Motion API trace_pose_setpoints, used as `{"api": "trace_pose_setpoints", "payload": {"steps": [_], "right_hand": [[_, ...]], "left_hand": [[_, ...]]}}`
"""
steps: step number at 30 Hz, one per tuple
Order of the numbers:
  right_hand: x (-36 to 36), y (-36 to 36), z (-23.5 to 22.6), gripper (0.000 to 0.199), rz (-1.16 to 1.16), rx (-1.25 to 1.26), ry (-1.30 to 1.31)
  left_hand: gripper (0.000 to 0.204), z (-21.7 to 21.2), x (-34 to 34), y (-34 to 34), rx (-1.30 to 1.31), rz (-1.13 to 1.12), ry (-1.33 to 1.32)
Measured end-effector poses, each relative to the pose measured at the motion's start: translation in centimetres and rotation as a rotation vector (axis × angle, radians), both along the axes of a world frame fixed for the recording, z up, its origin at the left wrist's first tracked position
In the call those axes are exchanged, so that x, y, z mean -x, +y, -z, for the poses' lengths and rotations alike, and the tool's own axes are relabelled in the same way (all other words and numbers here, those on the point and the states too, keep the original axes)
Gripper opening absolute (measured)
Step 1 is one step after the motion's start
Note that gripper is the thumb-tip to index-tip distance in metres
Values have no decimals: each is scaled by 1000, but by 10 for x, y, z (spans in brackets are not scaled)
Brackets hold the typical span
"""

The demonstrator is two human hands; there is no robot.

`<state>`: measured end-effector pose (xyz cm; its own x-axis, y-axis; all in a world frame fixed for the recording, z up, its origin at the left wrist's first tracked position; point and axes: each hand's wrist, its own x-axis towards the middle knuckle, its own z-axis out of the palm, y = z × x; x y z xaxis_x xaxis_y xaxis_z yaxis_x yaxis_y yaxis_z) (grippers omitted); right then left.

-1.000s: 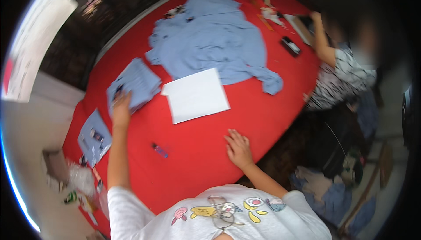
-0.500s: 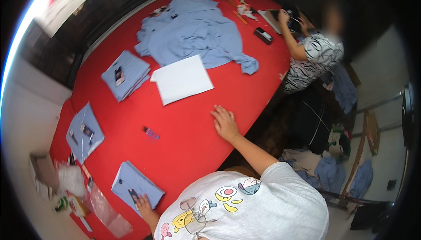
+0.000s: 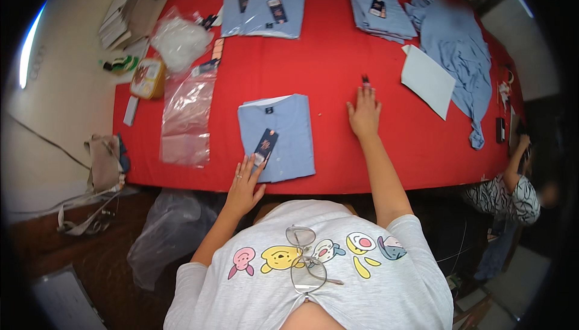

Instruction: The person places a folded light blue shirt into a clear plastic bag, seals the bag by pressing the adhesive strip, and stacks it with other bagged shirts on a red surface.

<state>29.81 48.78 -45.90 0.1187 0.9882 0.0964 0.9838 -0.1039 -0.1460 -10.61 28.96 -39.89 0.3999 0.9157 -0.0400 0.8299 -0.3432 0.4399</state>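
A folded light-blue shirt (image 3: pixel 292 143) lies flat near the table's front edge, with a dark hang tag (image 3: pixel 265 148) slanting across it. My left hand (image 3: pixel 245 186) is open at the shirt's near left corner, its fingertips by the tag's lower end. Farther right, my right hand (image 3: pixel 364 116) lies palm down on the red cloth with fingers stretched out. Its fingertips reach a small dark item (image 3: pixel 365 80), partly covered by them, whose kind I cannot make out.
Clear plastic bags (image 3: pixel 187 119) lie left, beside a yellow tub (image 3: pixel 148 79). A bagged shirt (image 3: pixel 265 13), a folded stack (image 3: pixel 379 13), white sheets (image 3: pixel 427 79) and a loose blue heap (image 3: pixel 458 46) lie farther off. Another person (image 3: pixel 518 194) works at the far right.
The view has swung left, toward the folded shirt and plastic bags. My right hand has moved from bare cloth to the small dark item; my left hand stays at the shirt.
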Motion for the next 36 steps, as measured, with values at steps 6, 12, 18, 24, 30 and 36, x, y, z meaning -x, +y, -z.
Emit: {"api": "trace_pose_setpoints", "payload": {"steps": [6, 12, 18, 24, 30, 36], "right_hand": [[73, -59, -44, 41, -54, -114, 591], [138, -89, -22, 30, -6, -33, 569], [145, -101, -31, 35, 15, -156, 504], [202, -115, -55, 67, -349, -210, 337], [233, -119, -26, 66, -436, 4, 143], [269, -98, -72, 59, -468, -71, 486]], "left_hand": [[65, 28, 54, -14, 76, -288, -172], [66, 63, 29, 44, 46, -154, -192], [69, 40, 51, 54, 33, -168, -78], [71, 51, 139, 81, -220, -441, -106], [37, 59, 207, 100, -251, -607, -54], [25, 16, 204, 106, -153, -845, -673]]}}
